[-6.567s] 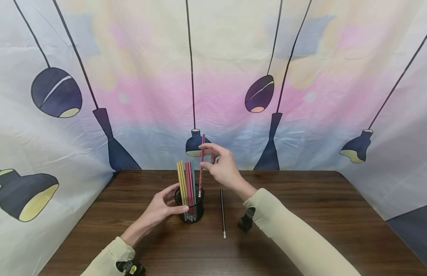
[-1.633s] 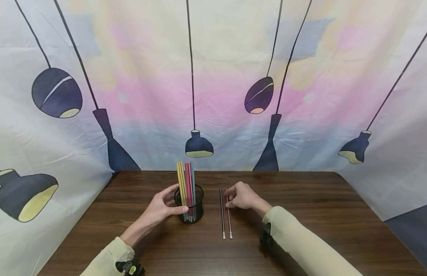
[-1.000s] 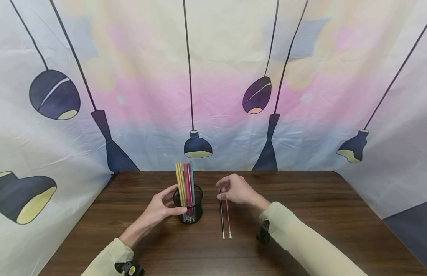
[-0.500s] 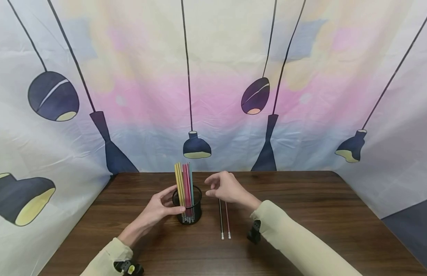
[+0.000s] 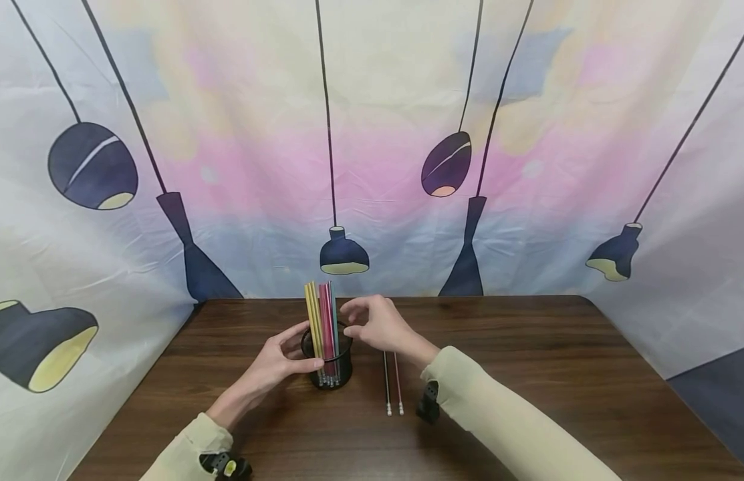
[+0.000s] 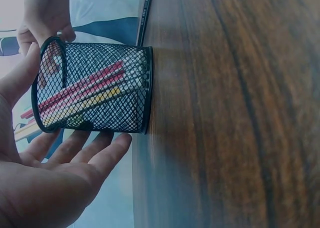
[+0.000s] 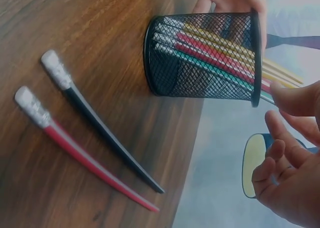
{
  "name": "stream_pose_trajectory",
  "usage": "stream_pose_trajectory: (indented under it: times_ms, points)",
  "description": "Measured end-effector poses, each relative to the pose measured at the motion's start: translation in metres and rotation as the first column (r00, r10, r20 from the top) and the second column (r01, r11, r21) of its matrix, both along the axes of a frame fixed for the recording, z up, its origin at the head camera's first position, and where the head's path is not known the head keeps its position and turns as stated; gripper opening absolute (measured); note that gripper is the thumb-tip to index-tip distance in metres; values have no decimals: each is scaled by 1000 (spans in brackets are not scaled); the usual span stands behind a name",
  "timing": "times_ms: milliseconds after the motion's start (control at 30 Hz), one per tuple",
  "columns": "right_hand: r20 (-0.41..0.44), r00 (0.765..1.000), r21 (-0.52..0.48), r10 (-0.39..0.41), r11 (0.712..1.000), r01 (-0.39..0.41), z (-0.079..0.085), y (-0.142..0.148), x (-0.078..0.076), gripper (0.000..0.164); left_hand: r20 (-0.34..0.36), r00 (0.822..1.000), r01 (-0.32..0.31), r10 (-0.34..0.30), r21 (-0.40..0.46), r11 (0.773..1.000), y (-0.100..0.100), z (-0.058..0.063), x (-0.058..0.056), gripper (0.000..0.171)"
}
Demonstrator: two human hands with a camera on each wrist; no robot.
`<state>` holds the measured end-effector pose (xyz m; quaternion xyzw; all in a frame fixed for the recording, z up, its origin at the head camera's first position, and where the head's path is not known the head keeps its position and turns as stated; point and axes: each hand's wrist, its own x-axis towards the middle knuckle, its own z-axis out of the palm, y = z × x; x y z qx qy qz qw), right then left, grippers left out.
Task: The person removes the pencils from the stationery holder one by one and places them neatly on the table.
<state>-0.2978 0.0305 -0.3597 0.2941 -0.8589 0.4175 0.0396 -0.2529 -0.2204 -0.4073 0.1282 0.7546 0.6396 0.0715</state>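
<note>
A black mesh pencil cup (image 5: 343, 371) stands upright on the table, with several yellow, pink-red and teal pencils (image 5: 327, 314) leaning in it, eraser ends down. My left hand (image 5: 271, 369) holds the cup from the left, thumb at the near rim and fingers along its side. Just right of the pencil tops is my right hand (image 5: 380, 325), thumb and forefinger spread apart, nothing held. In the right wrist view its thumb overlaps the upper ends of the red and teal pencils. A black pencil (image 7: 107, 130) and a red pencil (image 7: 92, 163) lie side by side on the table; the right hand hides their far ends.
The dark wood table (image 5: 528, 374) ends at a back edge against a cloth backdrop (image 5: 396, 167) printed with hanging lamps. Black wrist cameras sit at both sleeves.
Over the last seconds, my right hand laid the red pencil beside the black one and let go. It has since moved left to the cup. The left hand has stayed on the cup.
</note>
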Motion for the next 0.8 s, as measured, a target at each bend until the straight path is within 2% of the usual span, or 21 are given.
stream_pose_trajectory:
  times_ms: [600, 800]
  points:
    - [-4, 1000, -63, -3, 998, 2, -7, -19, -5, 33, 13, 1000, -11, 11, -5, 1000, 1, 1, 1, 89]
    - [23, 1000, -78, -14, 997, 15, -8, -22, -5, 30, 14, 1000, -8, 8, 2, 1000, 1, 2, 1, 89]
